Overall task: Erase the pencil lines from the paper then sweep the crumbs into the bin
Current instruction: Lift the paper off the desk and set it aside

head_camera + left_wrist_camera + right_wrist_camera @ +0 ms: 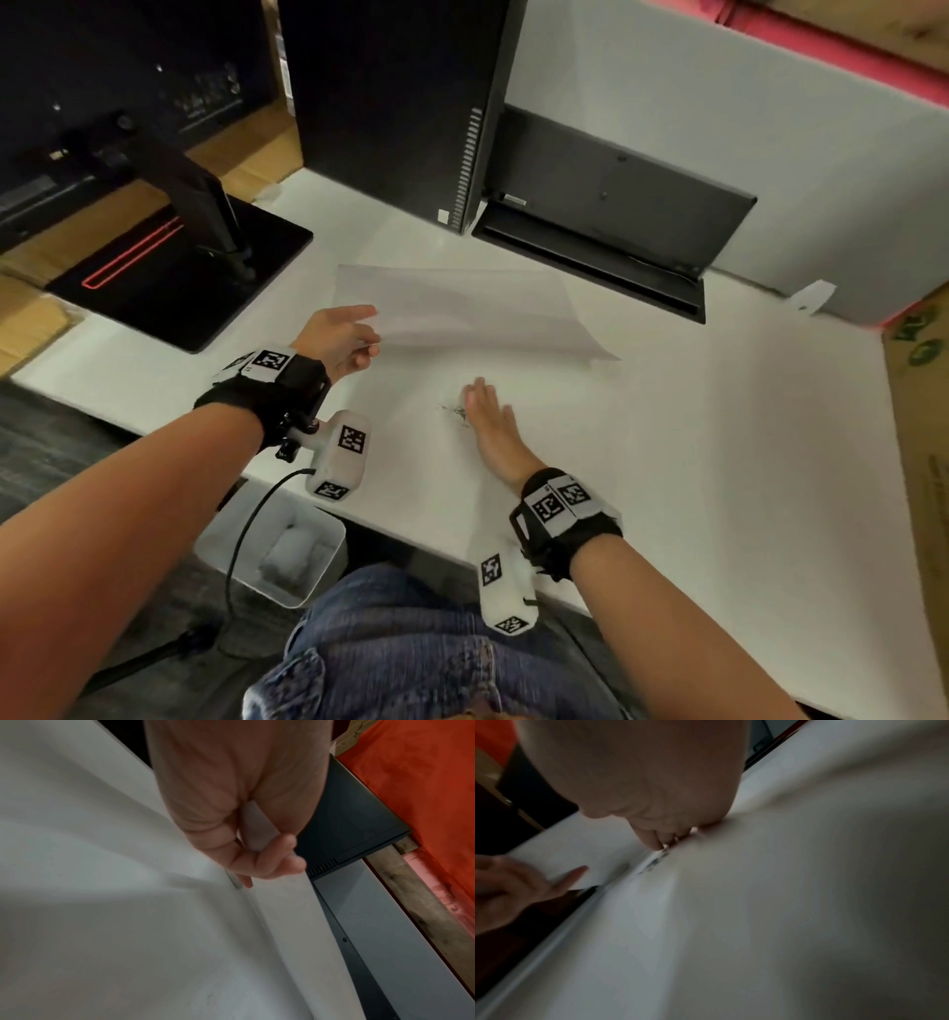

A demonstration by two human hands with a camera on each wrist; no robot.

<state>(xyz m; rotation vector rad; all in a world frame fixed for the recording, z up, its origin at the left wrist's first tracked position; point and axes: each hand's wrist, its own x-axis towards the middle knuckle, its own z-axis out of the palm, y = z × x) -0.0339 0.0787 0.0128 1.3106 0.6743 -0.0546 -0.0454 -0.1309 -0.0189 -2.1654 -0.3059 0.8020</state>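
We see the sheet of paper (pixel 462 308) lifted off the white counter (pixel 693 437) along its left side, sagging in the middle, with its right corner down near the counter surface. Our left hand (pixel 341 336) holds it at the left edge: in the left wrist view the fingers (pixel 270 862) are curled and the edge of the paper (pixel 254 829) runs between them and the palm, so they are closed on the sheet. The paper is blurred, and we cannot tell whether any pencil lines remain on it.

Just nearer to us than the sheet, a small dark cluster of eraser crumbs (pixel 457 411) lies on the bare counter. Our right hand (pixel 495 426) rests edge-down on the counter right beside the crumbs, on their right, with its fingers (pixel 480 393) straight and together, holding nothing. In the right wrist view the crumbs (pixel 654 862) sit at the tips of the fingers.

Below the near edge of the counter, to the left of our knees, stands a pale open bin (pixel 328 534) with something light-coloured inside.

At the back of the counter stands a black computer tower (pixel 390 103), with a flat black device (pixel 616 216) to its right. A black monitor stand (pixel 195 257) occupies the left side.
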